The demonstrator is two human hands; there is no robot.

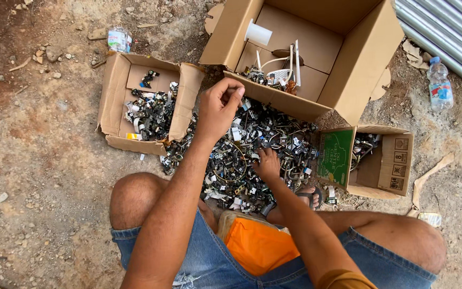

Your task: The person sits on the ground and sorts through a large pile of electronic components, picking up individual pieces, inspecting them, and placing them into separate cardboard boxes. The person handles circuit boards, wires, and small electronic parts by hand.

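Observation:
A heap of small black, white and metal scrap parts (241, 150) lies on the dirt between my knees. My left hand (219, 109) is raised over the heap's far edge, its fingertips pinched together on a small scrap part. My right hand (267, 163) rests palm down on the heap, and its fingertips are buried among the parts, so I cannot tell whether it grips anything.
A small open cardboard box (114, 101) at the left holds similar parts. A large open box (359, 64) behind the heap holds a white tube and wires. A small box with a green flap (391, 160) is at the right. Plastic bottles (440, 85) (118, 39) lie on the ground.

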